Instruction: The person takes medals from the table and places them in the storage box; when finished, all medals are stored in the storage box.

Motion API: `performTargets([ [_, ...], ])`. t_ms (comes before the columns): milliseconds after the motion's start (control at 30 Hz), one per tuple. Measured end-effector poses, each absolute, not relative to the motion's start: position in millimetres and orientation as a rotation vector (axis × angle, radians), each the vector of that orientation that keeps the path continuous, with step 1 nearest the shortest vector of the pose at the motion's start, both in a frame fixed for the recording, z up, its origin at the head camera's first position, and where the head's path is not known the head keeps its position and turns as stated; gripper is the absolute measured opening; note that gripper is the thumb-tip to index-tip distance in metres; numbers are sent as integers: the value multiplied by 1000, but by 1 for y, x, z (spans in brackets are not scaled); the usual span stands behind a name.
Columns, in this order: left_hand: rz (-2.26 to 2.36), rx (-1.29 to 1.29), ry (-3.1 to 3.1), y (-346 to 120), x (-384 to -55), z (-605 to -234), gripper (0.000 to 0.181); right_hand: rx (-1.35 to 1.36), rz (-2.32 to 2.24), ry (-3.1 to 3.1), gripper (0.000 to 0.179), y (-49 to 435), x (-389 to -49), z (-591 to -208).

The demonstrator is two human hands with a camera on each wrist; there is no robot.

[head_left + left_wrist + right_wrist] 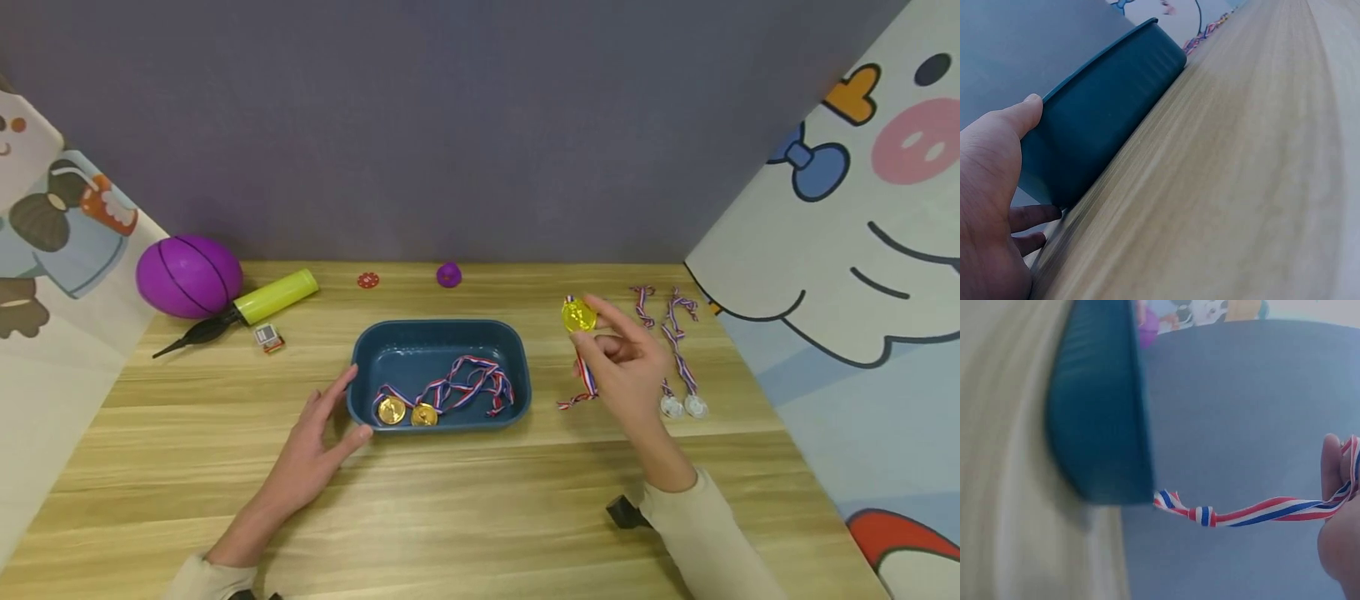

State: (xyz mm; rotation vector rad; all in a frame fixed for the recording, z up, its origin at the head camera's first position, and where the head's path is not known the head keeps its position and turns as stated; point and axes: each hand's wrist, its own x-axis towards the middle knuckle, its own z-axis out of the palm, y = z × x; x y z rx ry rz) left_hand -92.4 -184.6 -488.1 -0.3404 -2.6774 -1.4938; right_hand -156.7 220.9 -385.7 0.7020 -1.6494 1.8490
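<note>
My right hand [626, 367] pinches a gold medal [579, 315] between thumb and index finger, to the right of a dark blue plastic basin [438, 429]. The medal's red, white and blue ribbon [1266, 509] hangs from the hand, its knotted end lowest. At the basin's left end is my left hand [311, 458], fingers spread and fairly straight; in the left wrist view its thumb [1032, 112] touches the rim. Two gold medals, one at the left [391, 410] and one beside it [424, 415], lie inside the basin with tangled ribbons [468, 385].
Two silver medals [684, 406] with ribbons lie on the table at the right. Along the back are a purple ball [189, 277], a yellow-green hand pump [276, 297], a red chip [367, 280] and a small purple object [449, 275]. A small box-like item [268, 337] lies near the pump.
</note>
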Motion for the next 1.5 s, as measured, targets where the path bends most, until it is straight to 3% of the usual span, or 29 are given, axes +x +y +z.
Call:
performTargets([
  [600,-1506,-362,-2665,-185,-93,-487,83,784,1972,-1525,38,141,-164,-343],
  [933,-1511,-361,-2673,-187,-94,-490,83,717,1933,-1733,50,117,-172,-388],
  [1100,-1507,-360,-2682,-187,-94,-490,83,679,1886,-1856,39,116,-172,-409],
  [1500,-1490,-386,-2664,-187,-94,-490,82,665,1766,-2167,39,128,-165,-432],
])
